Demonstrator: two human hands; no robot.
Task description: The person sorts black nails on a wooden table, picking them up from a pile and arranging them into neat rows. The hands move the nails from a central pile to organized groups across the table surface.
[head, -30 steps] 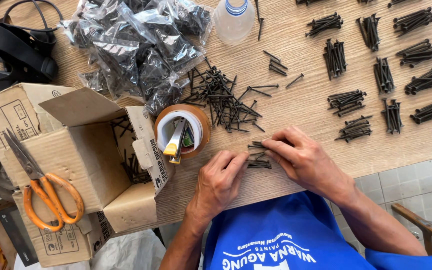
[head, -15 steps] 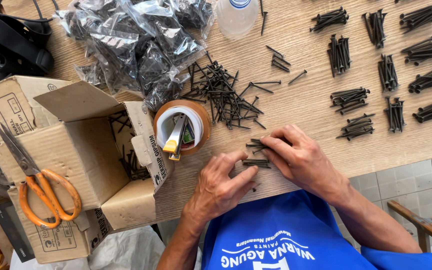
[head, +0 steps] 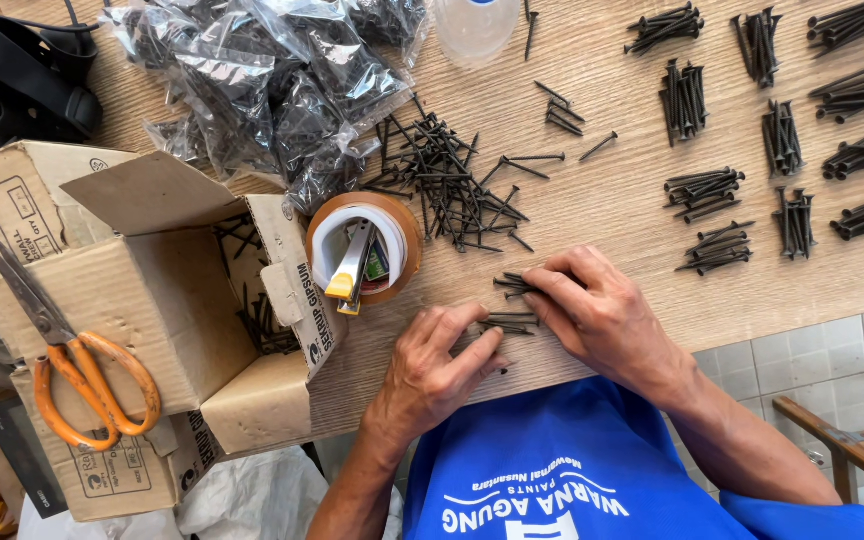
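Note:
My left hand [head: 439, 362] rests on the wooden table [head: 612, 205] near its front edge, fingers closed over a small bunch of black screws [head: 508, 322]. Just to the right, my right hand [head: 604, 312] pinches a second few black screws [head: 515, 285] at the fingertips. Both hands lie close together, nearly touching. A loose heap of black screws [head: 447, 180] lies just beyond them. To the left of my hands stands a brown tape roll [head: 404, 232] with a yellow utility knife [head: 348, 270] stuck inside it.
Several sorted screw bundles [head: 717, 190] lie in rows at the right. Clear bags of screws [head: 272, 80] are piled at the back left, beside a plastic bottle [head: 472, 25]. An open cardboard box [head: 152, 310] with orange scissors [head: 82, 380] on it sits at the left.
Both hands stay at the table's front edge; the fingers have shifted slightly, gathering the screws between them.

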